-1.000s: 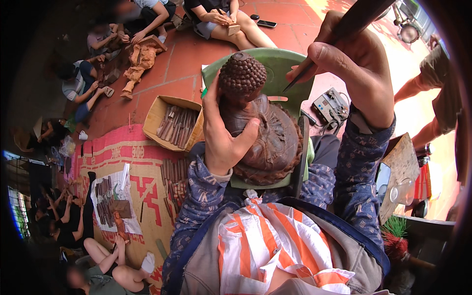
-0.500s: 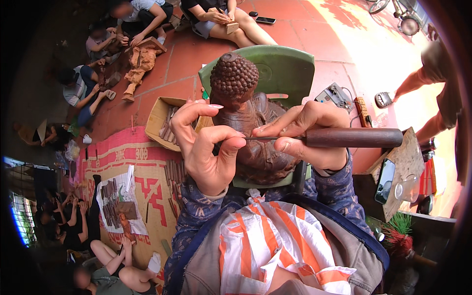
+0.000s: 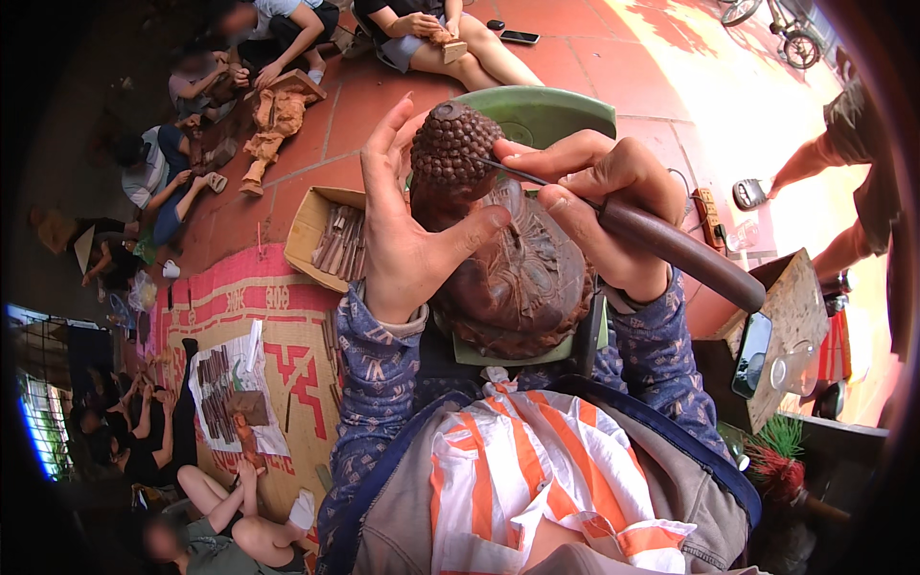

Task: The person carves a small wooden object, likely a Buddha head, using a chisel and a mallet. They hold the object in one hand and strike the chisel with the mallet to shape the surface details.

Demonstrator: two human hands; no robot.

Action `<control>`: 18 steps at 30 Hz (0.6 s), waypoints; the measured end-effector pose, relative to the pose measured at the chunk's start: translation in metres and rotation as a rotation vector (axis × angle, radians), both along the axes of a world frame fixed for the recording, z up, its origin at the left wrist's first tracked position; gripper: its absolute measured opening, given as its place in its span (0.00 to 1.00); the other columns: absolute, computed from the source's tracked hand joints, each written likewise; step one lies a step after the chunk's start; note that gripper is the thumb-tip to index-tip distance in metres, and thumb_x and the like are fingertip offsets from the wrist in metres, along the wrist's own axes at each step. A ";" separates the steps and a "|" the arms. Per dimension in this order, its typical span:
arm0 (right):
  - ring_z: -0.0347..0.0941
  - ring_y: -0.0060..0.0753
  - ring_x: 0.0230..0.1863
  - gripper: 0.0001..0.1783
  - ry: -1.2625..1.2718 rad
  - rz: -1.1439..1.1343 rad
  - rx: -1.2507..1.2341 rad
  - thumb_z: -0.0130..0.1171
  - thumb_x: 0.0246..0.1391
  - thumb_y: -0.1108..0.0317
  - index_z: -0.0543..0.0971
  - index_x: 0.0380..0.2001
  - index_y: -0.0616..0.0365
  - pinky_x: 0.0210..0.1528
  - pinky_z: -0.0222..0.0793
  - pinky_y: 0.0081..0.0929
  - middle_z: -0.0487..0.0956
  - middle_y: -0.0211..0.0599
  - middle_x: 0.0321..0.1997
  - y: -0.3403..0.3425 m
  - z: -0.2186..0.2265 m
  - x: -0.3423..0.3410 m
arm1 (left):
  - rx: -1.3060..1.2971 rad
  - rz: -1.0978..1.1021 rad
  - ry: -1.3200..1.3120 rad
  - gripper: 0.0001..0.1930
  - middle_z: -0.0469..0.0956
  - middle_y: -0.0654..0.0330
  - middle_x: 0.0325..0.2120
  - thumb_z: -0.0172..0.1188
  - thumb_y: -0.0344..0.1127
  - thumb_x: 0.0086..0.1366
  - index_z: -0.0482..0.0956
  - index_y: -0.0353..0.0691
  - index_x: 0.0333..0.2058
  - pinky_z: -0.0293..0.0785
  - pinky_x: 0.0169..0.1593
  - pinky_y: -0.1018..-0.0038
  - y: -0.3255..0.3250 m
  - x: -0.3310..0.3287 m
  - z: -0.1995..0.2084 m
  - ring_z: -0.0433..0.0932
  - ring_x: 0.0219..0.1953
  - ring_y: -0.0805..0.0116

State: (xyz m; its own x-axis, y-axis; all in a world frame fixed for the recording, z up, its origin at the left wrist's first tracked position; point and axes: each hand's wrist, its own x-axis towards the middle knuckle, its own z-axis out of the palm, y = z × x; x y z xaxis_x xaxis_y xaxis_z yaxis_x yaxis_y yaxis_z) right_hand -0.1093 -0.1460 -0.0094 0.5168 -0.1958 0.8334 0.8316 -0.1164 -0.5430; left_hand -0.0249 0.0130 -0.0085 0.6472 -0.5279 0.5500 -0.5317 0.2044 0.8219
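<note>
We see the blade no longer pinched between both hands: our right hand (image 3: pixel 606 187) alone now grips the dark-handled carving tool (image 3: pixel 685 254), fingers closed low around its thin shank. Its tip lies just left of those fingers, at the lower edge of the curls on the wooden Buddha statue (image 3: pixel 522 278). Our left hand (image 3: pixel 412 225) has let go of the blade and opens wide along the head's left side, thumb toward the shoulder; whether its palm presses the wood, we cannot tell. The statue sits between our hands, before the green chair back (image 3: pixel 575 110). The tool thus passes from being handled to meeting the carving.
</note>
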 end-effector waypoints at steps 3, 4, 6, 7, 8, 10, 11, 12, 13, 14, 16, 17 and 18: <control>0.80 0.45 0.45 0.09 -0.020 -0.062 -0.052 0.61 0.47 0.85 0.70 0.25 0.66 0.47 0.77 0.35 0.80 0.56 0.37 0.002 0.003 -0.001 | 0.057 -0.002 0.007 0.44 0.68 0.51 0.52 0.71 0.38 0.53 0.53 0.34 0.61 0.67 0.57 0.69 0.002 0.002 -0.005 0.71 0.53 0.62; 0.80 0.45 0.44 0.09 -0.034 -0.096 -0.083 0.61 0.47 0.85 0.70 0.25 0.66 0.46 0.78 0.35 0.80 0.56 0.37 0.003 0.005 -0.002 | 0.084 0.014 -0.026 0.41 0.70 0.51 0.51 0.70 0.37 0.54 0.55 0.33 0.61 0.68 0.56 0.70 0.003 0.004 -0.007 0.73 0.52 0.63; 0.81 0.44 0.41 0.10 -0.068 -0.180 -0.104 0.62 0.44 0.85 0.70 0.23 0.66 0.44 0.79 0.33 0.80 0.55 0.34 0.008 0.006 -0.003 | 0.108 0.001 -0.006 0.38 0.71 0.52 0.49 0.69 0.38 0.56 0.58 0.33 0.59 0.68 0.55 0.70 0.003 0.007 -0.008 0.74 0.51 0.64; 0.81 0.44 0.41 0.10 -0.083 -0.233 -0.140 0.62 0.43 0.85 0.70 0.22 0.65 0.44 0.79 0.32 0.80 0.55 0.34 0.011 0.005 -0.005 | 0.119 -0.006 0.003 0.36 0.72 0.52 0.48 0.68 0.39 0.57 0.59 0.33 0.59 0.68 0.55 0.70 0.004 0.007 -0.008 0.74 0.50 0.64; 0.81 0.45 0.41 0.11 -0.100 -0.287 -0.174 0.63 0.42 0.85 0.69 0.22 0.65 0.44 0.79 0.32 0.80 0.54 0.33 0.013 0.004 -0.006 | 0.095 -0.010 0.018 0.35 0.73 0.52 0.47 0.68 0.39 0.57 0.60 0.33 0.58 0.69 0.55 0.70 0.003 0.007 -0.009 0.74 0.49 0.64; 0.82 0.45 0.40 0.12 -0.147 -0.355 -0.164 0.64 0.40 0.84 0.69 0.19 0.64 0.45 0.79 0.33 0.80 0.53 0.33 0.019 0.001 -0.002 | 0.046 -0.018 0.049 0.34 0.74 0.52 0.45 0.67 0.39 0.58 0.61 0.33 0.57 0.69 0.53 0.70 0.001 0.004 -0.011 0.75 0.48 0.64; 0.81 0.48 0.41 0.11 -0.100 -0.288 -0.192 0.62 0.43 0.85 0.68 0.21 0.65 0.47 0.78 0.38 0.80 0.56 0.34 0.016 0.005 -0.004 | 0.052 0.000 0.021 0.33 0.74 0.52 0.45 0.66 0.40 0.58 0.61 0.33 0.57 0.70 0.53 0.70 -0.001 0.003 -0.010 0.75 0.48 0.64; 0.79 0.52 0.43 0.11 -0.052 -0.221 -0.219 0.60 0.46 0.86 0.68 0.24 0.66 0.49 0.76 0.43 0.79 0.59 0.36 0.009 0.011 -0.006 | 0.058 0.019 -0.006 0.33 0.74 0.52 0.45 0.66 0.40 0.59 0.61 0.33 0.57 0.70 0.53 0.70 -0.002 0.003 -0.009 0.76 0.47 0.64; 0.78 0.56 0.44 0.10 -0.004 -0.153 -0.247 0.59 0.49 0.87 0.67 0.26 0.68 0.51 0.75 0.48 0.78 0.63 0.38 0.002 0.015 -0.007 | 0.064 0.038 -0.034 0.33 0.74 0.52 0.45 0.66 0.41 0.59 0.61 0.33 0.57 0.70 0.52 0.70 -0.003 0.002 -0.008 0.76 0.47 0.64; 0.79 0.53 0.44 0.10 0.033 -0.157 -0.291 0.59 0.49 0.86 0.67 0.25 0.67 0.49 0.76 0.45 0.78 0.59 0.37 -0.003 0.019 -0.007 | 0.057 0.040 -0.043 0.33 0.74 0.52 0.45 0.66 0.41 0.59 0.61 0.33 0.57 0.70 0.52 0.70 -0.003 0.001 -0.008 0.76 0.47 0.64; 0.80 0.50 0.43 0.11 0.139 -0.157 -0.383 0.61 0.49 0.85 0.67 0.24 0.66 0.47 0.78 0.39 0.79 0.55 0.35 -0.012 0.032 -0.009 | 0.042 0.045 -0.060 0.33 0.74 0.52 0.45 0.66 0.42 0.59 0.60 0.34 0.56 0.70 0.51 0.70 -0.004 0.000 -0.007 0.76 0.46 0.64; 0.80 0.47 0.43 0.11 0.195 -0.147 -0.409 0.61 0.49 0.83 0.67 0.23 0.65 0.45 0.77 0.36 0.79 0.53 0.33 -0.015 0.041 -0.008 | 0.043 0.041 -0.057 0.33 0.74 0.52 0.45 0.66 0.42 0.59 0.60 0.34 0.56 0.70 0.51 0.70 -0.004 0.000 -0.007 0.76 0.46 0.64; 0.80 0.45 0.43 0.12 0.252 -0.138 -0.434 0.62 0.50 0.82 0.67 0.22 0.63 0.44 0.77 0.33 0.80 0.51 0.32 -0.018 0.049 -0.007 | 0.044 0.039 -0.054 0.33 0.74 0.52 0.45 0.66 0.43 0.59 0.60 0.34 0.56 0.70 0.51 0.70 -0.004 0.000 -0.006 0.76 0.46 0.64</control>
